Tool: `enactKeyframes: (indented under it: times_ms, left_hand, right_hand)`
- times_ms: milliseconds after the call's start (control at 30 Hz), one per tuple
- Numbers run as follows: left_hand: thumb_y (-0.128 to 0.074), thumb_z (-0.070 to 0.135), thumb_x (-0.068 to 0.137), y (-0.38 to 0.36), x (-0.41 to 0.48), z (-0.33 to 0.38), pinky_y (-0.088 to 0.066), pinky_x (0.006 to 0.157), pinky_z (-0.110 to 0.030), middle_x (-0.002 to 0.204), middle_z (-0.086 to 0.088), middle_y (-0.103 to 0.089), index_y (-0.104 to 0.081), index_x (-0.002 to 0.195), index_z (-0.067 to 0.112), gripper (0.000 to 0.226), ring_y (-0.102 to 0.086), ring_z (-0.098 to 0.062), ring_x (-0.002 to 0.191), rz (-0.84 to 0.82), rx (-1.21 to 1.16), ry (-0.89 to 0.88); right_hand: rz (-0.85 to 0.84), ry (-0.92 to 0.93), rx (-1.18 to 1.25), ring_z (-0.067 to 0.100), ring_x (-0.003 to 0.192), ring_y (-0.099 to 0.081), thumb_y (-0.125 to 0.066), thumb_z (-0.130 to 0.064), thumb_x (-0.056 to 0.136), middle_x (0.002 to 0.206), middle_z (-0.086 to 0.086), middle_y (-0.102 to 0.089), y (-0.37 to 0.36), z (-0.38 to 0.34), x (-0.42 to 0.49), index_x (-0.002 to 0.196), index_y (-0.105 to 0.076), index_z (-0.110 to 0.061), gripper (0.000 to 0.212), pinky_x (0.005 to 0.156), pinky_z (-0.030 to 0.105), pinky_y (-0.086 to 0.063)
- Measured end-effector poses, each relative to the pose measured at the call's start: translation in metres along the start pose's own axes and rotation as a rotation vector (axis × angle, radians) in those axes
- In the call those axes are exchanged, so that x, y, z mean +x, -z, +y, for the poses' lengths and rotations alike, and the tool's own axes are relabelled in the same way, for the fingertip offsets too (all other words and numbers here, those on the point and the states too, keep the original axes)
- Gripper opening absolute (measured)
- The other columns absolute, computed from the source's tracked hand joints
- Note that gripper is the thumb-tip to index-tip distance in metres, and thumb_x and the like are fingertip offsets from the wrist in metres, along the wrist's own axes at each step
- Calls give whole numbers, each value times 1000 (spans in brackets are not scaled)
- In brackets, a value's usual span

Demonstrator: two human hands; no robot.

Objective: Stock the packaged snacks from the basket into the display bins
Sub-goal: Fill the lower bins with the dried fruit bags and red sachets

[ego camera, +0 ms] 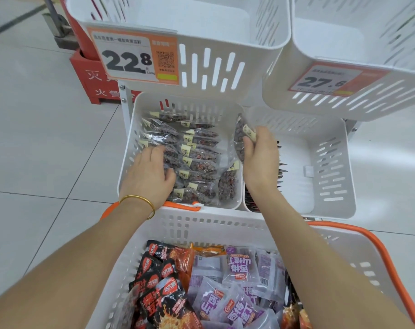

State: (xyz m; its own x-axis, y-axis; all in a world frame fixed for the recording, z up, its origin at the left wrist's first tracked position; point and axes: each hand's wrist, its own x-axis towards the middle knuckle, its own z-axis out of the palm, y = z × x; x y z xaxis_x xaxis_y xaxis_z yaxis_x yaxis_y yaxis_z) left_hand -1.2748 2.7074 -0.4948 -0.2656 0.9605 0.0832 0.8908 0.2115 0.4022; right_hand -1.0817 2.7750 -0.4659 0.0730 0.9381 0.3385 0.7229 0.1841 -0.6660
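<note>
A white basket point(225, 224) with orange handles sits at the bottom, holding black-red packets point(159, 288) and purple packets point(237, 269). Above it, the lower left display bin point(128, 148) is filled with several clear packets of dark snacks point(199, 162). My left hand point(149, 174) reaches into this bin, its fingers resting on the packets. My right hand point(261, 160) grips a clear packet of dark snacks point(241, 136) upright over the wall between the two lower bins. The lower right bin point(329, 162) holds a few dark packets along its left side.
Two white upper bins, the left one point(201, 39) and the right one point(358, 43), hang overhead with price tags point(133, 58) reading 22.8 and 27.6. A red box point(92, 77) stands on the tiled floor at the left.
</note>
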Motion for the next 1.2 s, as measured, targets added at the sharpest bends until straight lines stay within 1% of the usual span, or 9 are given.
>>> enactKeyframes:
  times_ms: [233, 367, 600, 700, 800, 967, 1033, 1100, 1200]
  left_hand:
    - [-46, 26, 93, 0, 0, 1, -39, 98, -40, 135, -7, -43, -34, 138, 14, 48, -37, -24, 125, 0, 6, -16]
    - [-45, 26, 93, -1, 0, 0, -39, 99, -39, 137, -5, -41, -34, 139, 15, 48, -36, -23, 126, 2, -6, -25]
    - [-46, 26, 93, -3, 0, -2, -39, 98, -38, 137, -4, -41, -35, 138, 15, 47, -37, -22, 126, 20, -14, -70]
    - [-51, 23, 92, -3, 0, -4, -38, 101, -38, 135, -5, -44, -42, 134, 15, 44, -38, -23, 125, 45, 4, -143]
    - [-62, 16, 86, -3, 4, -4, -40, 100, -44, 129, -10, -50, -57, 118, 10, 33, -44, -31, 120, 29, 91, -294]
    - [-80, 20, 70, -4, 17, 17, -45, 94, -53, 128, -13, -55, -69, 76, 17, 13, -46, -39, 121, -123, 219, -624]
    - [-77, 27, 73, -8, 19, 28, -39, 101, -53, 141, -9, -45, -72, 79, 22, 8, -33, -36, 132, -191, 277, -670]
    - [-66, 35, 83, -15, 23, 34, -25, 112, -48, 153, -3, -24, -72, 93, 27, 14, -12, -29, 142, -240, 360, -647]
    - [-58, 38, 89, -18, 28, 39, -10, 115, -42, 158, 2, -2, -69, 102, 29, 20, 6, -25, 143, -291, 501, -628]
  right_hand:
    - [-66, 36, -407, 32, 102, -51, -46, -7, 94, 112, 12, -56, -36, 3, 28, 121, -44, -8, 27, 63, 34, -30]
    - [-156, 64, -698, 31, 110, -44, -47, -21, 94, 121, 12, -46, -47, 5, 38, 111, -57, -9, 23, 78, 38, -36]
    - [-63, 335, -577, 35, 121, -46, -66, -6, 80, 138, 10, -47, -42, 33, 22, 127, -51, -12, 50, 89, 45, -43]
    - [-118, 411, -590, 32, 138, -29, -57, 0, 85, 149, 9, -36, -37, 34, 22, 144, -34, -12, 64, 109, 48, -29]
    - [-341, 362, -728, 30, 145, -5, -54, -4, 87, 155, 6, -23, -33, 26, 30, 150, -13, -14, 76, 117, 50, -8]
    - [-409, 380, -811, 34, 144, -8, -54, -11, 88, 148, 12, -32, -27, 20, 32, 143, -29, -5, 61, 116, 50, -14]
    - [-233, 412, -617, 37, 133, -35, -53, -2, 83, 129, 14, -53, -16, 23, 14, 128, -53, -3, 45, 106, 48, -35]
    - [-103, 394, -448, 37, 103, -56, -50, 1, 75, 97, 11, -67, -5, 30, -14, 97, -71, -5, 31, 81, 44, -51]
    - [-200, 283, -466, 33, 76, -53, -64, 6, 69, 77, 10, -61, 1, 40, -50, 79, -73, -6, 18, 60, 38, -47]
